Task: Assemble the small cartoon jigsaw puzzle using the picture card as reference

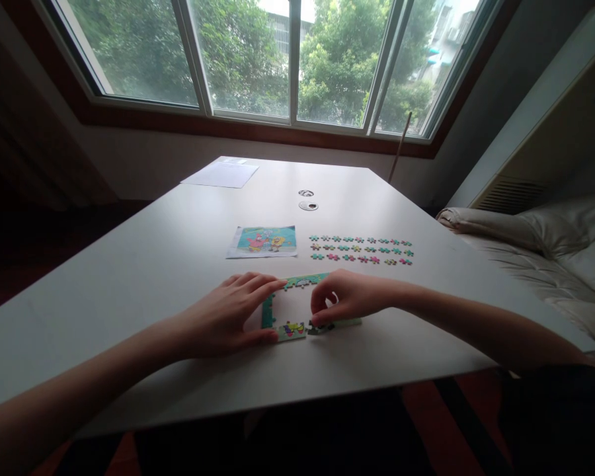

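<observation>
Jigsaw border [267, 311] lies on the table [143, 277] by the near edge, between the person's hands, prob. so both reach it w/o stretching. L hand [233, 311] is palm-down, fingers spread: index tip at the border's top side, thumb by its bottom L corner, apparently so the joined bits don't slide. R hand [350, 297] has thumb & index pinched on a dark pc. [313, 328] in the bottom side, just beside the yellow-patterned section [293, 328]; a sliver of gap shows there, so the tip grip seems chosen for fine control. Other R fingers curl in, likely to clear the view; hand hides part of the border. Loose pcs. [357, 248] sit in three spaced rows beyond the R hand, presumably so each shape & colour reads quickly. Picture sheet [268, 242] lies flat beyond the L hand, right way up for the person, prob. for ref.
</observation>
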Motion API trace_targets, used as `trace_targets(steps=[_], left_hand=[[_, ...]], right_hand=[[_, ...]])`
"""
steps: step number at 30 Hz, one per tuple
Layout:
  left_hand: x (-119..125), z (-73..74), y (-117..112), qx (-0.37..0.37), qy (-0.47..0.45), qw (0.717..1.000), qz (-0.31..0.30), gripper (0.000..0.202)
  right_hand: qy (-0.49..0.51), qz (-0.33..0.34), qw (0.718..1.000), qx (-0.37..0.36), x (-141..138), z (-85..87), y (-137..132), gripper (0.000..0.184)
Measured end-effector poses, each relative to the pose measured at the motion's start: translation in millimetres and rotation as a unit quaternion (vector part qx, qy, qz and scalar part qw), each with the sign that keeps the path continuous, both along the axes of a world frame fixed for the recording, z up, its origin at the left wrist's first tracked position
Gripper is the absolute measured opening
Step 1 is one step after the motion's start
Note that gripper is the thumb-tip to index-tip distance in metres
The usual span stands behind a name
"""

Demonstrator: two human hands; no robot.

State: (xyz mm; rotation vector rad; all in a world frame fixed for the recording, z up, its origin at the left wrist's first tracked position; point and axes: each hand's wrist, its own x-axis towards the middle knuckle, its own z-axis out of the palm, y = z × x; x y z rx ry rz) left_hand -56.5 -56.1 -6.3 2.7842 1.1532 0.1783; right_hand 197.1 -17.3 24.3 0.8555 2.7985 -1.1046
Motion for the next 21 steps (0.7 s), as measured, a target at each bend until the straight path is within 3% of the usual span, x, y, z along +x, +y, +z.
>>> trace_targets(steps=[12, 17, 21], left_hand=[[3, 1.6, -3, 0.013, -0.012, 1.0, -0.003, 0.06], [7, 1.8, -10, 0.027, -0.029, 0.997, -0.071, 0.046], [14, 6.5, -18, 0.017, -0.029, 0.99, -0.139, 0.039]], right_hand=[[0.022, 0.002, 0.997, 0.071, -2, -4.6, 3, 0.02], [0.091, 0.018, 0.987, 0.133, 18, -3.8, -6, 0.017], [0.115, 0.061, 0.975, 0.178, 32, -15.2, -18, 0.016]])
